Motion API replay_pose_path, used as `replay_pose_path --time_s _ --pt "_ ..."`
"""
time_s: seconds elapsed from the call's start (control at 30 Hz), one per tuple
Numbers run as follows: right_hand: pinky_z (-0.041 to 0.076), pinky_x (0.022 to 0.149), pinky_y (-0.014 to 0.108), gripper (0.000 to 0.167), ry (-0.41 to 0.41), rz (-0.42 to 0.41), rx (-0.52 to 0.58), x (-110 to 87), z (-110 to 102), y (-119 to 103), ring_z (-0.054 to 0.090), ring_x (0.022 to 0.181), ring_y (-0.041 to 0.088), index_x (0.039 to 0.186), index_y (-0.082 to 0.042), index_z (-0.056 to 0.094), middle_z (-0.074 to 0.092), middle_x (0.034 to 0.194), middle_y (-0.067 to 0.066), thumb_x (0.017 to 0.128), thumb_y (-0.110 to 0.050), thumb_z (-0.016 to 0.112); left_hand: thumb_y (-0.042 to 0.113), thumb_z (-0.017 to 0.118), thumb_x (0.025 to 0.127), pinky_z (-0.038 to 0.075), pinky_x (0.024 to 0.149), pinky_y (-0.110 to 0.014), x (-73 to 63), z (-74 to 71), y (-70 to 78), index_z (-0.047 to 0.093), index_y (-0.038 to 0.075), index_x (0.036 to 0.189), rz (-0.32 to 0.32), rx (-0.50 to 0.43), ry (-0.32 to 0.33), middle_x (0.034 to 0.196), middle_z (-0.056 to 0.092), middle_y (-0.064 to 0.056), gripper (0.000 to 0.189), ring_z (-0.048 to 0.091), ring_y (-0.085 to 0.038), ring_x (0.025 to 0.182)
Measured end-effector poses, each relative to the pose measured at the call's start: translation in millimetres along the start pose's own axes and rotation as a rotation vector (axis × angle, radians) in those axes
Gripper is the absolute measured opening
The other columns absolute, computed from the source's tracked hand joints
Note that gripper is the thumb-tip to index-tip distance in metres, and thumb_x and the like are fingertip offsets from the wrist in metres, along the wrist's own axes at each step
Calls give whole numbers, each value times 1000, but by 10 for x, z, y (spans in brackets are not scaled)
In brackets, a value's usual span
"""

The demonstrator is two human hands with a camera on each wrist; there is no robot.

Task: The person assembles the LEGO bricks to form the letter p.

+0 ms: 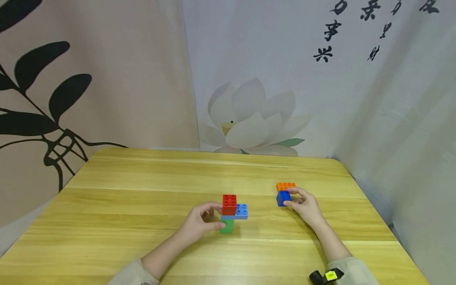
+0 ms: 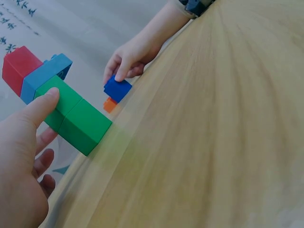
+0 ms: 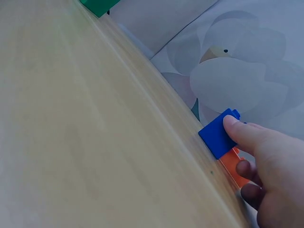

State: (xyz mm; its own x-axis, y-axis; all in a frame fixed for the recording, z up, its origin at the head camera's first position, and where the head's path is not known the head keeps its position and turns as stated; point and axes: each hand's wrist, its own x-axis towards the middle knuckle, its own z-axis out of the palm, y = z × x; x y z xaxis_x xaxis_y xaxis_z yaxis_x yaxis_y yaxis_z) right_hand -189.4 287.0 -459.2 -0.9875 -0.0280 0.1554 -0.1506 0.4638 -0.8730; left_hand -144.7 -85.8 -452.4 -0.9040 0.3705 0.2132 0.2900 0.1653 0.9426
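Note:
In the head view my left hand [image 1: 199,221] pinches a stack of toy building bricks between thumb and fingers. Its lower part is green [image 2: 85,126], with a seam showing two blocks. Across the green lies a light blue brick [image 1: 241,211] that juts out to the right, and a red brick [image 1: 229,204] tops its left end. To the right, my right hand [image 1: 306,206] pinches a dark blue brick [image 1: 284,198] by thumb and fingers. Just behind that brick is an orange brick [image 1: 286,185], partly hidden; whether the two touch I cannot tell.
A wooden table [image 1: 149,178] carries the bricks. Behind it hangs a pale curtain [image 1: 142,79] printed with leaves, a lotus and dark characters. A black device with a yellow label [image 1: 330,275] is on the right wrist.

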Motion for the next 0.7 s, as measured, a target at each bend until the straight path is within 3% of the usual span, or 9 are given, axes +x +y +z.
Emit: replay_pose_path --time_s 0.4,0.7 --pt "36 45 23 38 45 -5 53 -36 1 -93 43 53 11 116 -6 64 56 110 14 81 -16 77 14 82 76 36 73 -33 -10 5 56 65 16 117 -12 -16 13 101 62 -2 45 45 -27 92" --pt "34 47 22 39 73 -21 53 -70 19 -229 43 55 11 116 -5 64 57 103 15 81 -15 78 14 82 74 35 84 -42 -8 9 143 62 14 121 21 -8 60 107 63 3 51 48 -27 98"
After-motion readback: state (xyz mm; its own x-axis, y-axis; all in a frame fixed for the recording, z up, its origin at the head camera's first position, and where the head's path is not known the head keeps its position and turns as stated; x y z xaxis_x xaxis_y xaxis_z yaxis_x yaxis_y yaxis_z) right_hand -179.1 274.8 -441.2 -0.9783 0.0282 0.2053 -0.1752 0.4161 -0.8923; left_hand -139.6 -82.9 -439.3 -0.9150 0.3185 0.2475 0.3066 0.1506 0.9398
